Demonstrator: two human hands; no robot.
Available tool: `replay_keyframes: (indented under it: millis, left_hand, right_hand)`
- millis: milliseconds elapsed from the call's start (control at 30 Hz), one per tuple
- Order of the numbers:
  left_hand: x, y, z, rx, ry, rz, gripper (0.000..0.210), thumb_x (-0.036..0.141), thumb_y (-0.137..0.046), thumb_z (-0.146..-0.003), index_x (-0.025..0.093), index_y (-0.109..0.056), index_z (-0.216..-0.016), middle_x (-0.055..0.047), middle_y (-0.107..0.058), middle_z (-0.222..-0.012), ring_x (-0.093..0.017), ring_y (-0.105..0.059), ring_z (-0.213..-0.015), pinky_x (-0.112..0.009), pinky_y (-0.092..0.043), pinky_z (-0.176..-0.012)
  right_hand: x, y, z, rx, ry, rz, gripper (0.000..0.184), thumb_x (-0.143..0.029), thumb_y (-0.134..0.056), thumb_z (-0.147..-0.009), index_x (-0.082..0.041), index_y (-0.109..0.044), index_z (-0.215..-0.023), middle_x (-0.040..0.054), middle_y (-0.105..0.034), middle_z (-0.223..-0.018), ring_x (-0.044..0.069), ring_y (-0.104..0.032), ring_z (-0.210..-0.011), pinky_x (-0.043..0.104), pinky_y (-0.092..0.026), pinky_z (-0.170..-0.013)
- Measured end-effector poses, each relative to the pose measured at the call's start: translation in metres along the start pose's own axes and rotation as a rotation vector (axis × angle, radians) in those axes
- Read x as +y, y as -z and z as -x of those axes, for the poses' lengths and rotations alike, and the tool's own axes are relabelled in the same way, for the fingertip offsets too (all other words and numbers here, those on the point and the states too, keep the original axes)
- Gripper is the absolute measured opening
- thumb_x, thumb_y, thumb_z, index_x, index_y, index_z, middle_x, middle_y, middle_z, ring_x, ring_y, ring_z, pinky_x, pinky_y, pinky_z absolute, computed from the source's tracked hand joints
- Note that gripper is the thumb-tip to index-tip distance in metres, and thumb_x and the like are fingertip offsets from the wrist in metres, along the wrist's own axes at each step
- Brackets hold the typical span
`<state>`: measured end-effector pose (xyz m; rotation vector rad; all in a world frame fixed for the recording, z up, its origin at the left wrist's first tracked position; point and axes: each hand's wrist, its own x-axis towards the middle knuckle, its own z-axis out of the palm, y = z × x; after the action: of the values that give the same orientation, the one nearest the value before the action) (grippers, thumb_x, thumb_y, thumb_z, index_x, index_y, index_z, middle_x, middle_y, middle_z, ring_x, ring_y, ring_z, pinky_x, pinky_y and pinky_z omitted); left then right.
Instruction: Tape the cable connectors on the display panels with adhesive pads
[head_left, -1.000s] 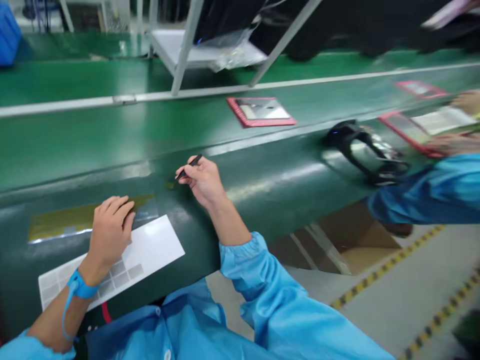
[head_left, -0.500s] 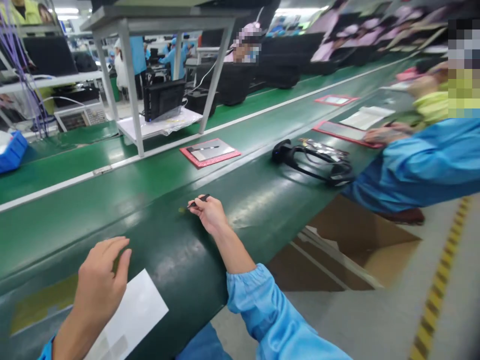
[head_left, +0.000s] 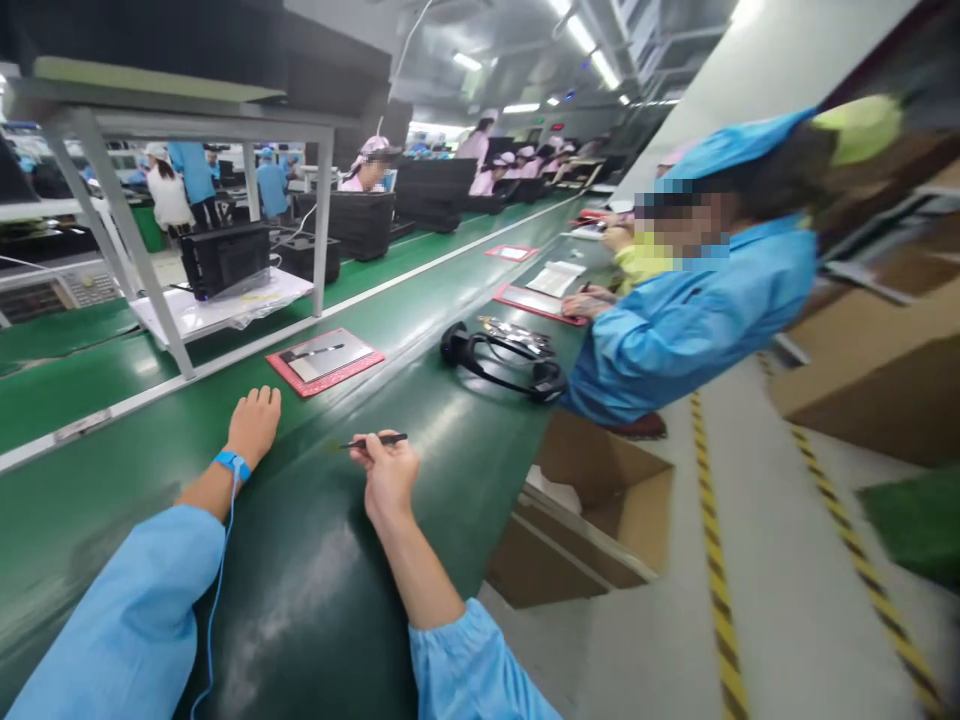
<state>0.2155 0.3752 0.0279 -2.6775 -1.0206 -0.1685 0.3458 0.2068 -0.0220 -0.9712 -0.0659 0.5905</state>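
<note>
My left hand (head_left: 255, 425) reaches over the green bench, back upward and fingers loosely extended, with nothing visible in it. A blue wrist strap (head_left: 232, 463) with a cord circles that wrist. Just beyond the fingertips lies a red bubble-wrap pad (head_left: 346, 379), bearing a flat grey panel (head_left: 351, 353) with a dark strip (head_left: 315, 352) across it. My right hand (head_left: 390, 475) is closed on slim black tweezers (head_left: 388, 439), held above the bench and pointing left. A tiny yellowish piece (head_left: 334, 446) shows at their tip, too blurred to name.
A black headset-like device (head_left: 502, 368) with cables lies on the bench to the right. Beyond it a co-worker in blue (head_left: 675, 320) works at another red pad (head_left: 536, 303). A metal stand (head_left: 324, 220) rises behind; an open cardboard box (head_left: 600, 490) sits beside the bench.
My left hand has moved forward from above the white sheet toward the red pad. The view has swung right, and the white sheet is out of view. My right hand keeps the tweezers.
</note>
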Motion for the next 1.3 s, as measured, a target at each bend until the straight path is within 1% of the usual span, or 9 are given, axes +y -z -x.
replay_keyframes:
  millis: [133,300,467,633,767,933,1033,1133,1300]
  left_hand:
    - [0.005,-0.021,-0.039,0.013,-0.117,0.011,0.043,0.038,-0.072,-0.104,0.018,-0.064,-0.142,-0.013,-0.063,-0.146,-0.029,-0.065,-0.130,-0.052,-0.060,-0.108]
    - [0.007,-0.035,-0.064,-0.028,-0.207,0.036,0.037,0.039,-0.072,-0.105,0.018,-0.068,-0.135,-0.012,-0.066,-0.142,-0.029,-0.066,-0.130,-0.053,-0.058,-0.110]
    - [0.005,-0.035,-0.066,-0.068,-0.191,0.035,0.032,0.040,-0.070,-0.105,0.016,-0.070,-0.127,-0.011,-0.070,-0.132,-0.026,-0.069,-0.123,-0.051,-0.059,-0.107]
    - [0.011,-0.018,-0.052,-0.078,-0.147,0.018,0.033,0.041,-0.071,-0.105,0.015,-0.070,-0.126,-0.010,-0.072,-0.127,-0.024,-0.071,-0.115,-0.048,-0.061,-0.103]
    - [0.031,0.005,-0.019,-0.072,-0.155,-0.011,0.033,0.041,-0.071,-0.105,0.015,-0.070,-0.126,-0.010,-0.072,-0.127,-0.025,-0.070,-0.118,-0.050,-0.059,-0.107]
    - [0.071,0.032,0.050,-0.084,-0.229,-0.030,0.030,0.039,-0.070,-0.105,0.015,-0.070,-0.123,-0.009,-0.072,-0.122,-0.025,-0.069,-0.116,-0.049,-0.057,-0.107]
    - [0.096,0.047,0.098,-0.099,-0.289,-0.006,0.017,0.028,-0.062,-0.108,0.013,-0.070,-0.114,-0.008,-0.073,-0.109,-0.023,-0.070,-0.105,-0.044,-0.056,-0.100]
    - [0.120,0.062,0.147,-0.095,-0.335,0.039,0.018,0.015,-0.051,-0.107,0.012,-0.068,-0.104,-0.012,-0.073,-0.098,-0.027,-0.071,-0.098,-0.043,-0.053,-0.090]
    - [0.164,0.082,0.226,-0.073,-0.340,0.126,0.014,0.013,-0.054,-0.104,0.013,-0.065,-0.095,-0.012,-0.070,-0.088,-0.029,-0.070,-0.088,-0.040,-0.051,-0.079]
  right_hand:
    - [0.002,-0.002,0.006,-0.051,0.059,-0.011,0.049,-0.037,-0.093,-0.074,-0.021,-0.052,-0.097,0.0013,-0.077,-0.078,0.016,-0.074,-0.064,0.022,-0.062,-0.058]
    - [0.002,-0.004,0.011,-0.084,0.076,-0.003,0.050,-0.042,-0.090,-0.071,-0.023,-0.053,-0.098,0.0027,-0.079,-0.079,0.016,-0.075,-0.064,0.024,-0.063,-0.058]
    - [0.002,-0.005,0.010,-0.091,0.084,-0.004,0.048,-0.040,-0.089,-0.070,-0.022,-0.054,-0.097,0.0036,-0.079,-0.078,0.016,-0.075,-0.063,0.023,-0.063,-0.057]
    - [-0.002,-0.003,0.004,-0.052,0.105,-0.040,0.047,-0.037,-0.090,-0.069,-0.022,-0.054,-0.095,0.0036,-0.079,-0.076,0.017,-0.075,-0.062,0.023,-0.062,-0.055]
    - [-0.010,0.007,-0.005,0.043,0.113,-0.109,0.043,-0.029,-0.090,-0.075,-0.021,-0.054,-0.096,0.0014,-0.077,-0.077,0.015,-0.074,-0.064,0.021,-0.061,-0.058]
    - [-0.016,0.023,-0.024,0.194,0.090,-0.169,0.017,-0.023,-0.075,-0.101,-0.015,-0.063,-0.108,0.0006,-0.072,-0.091,0.013,-0.071,-0.075,0.023,-0.061,-0.066]
    - [-0.015,0.028,-0.034,0.248,0.063,-0.168,0.022,-0.031,-0.071,-0.106,-0.014,-0.067,-0.120,0.0035,-0.070,-0.104,0.014,-0.070,-0.082,0.027,-0.063,-0.071]
    - [-0.011,0.030,-0.039,0.272,0.041,-0.145,0.028,-0.036,-0.071,-0.107,-0.015,-0.067,-0.125,0.0054,-0.070,-0.110,0.015,-0.070,-0.087,0.030,-0.064,-0.075]
    - [0.001,0.026,-0.029,0.228,-0.011,-0.094,0.030,-0.037,-0.071,-0.107,-0.015,-0.067,-0.126,0.0062,-0.070,-0.113,0.016,-0.071,-0.089,0.031,-0.065,-0.076]
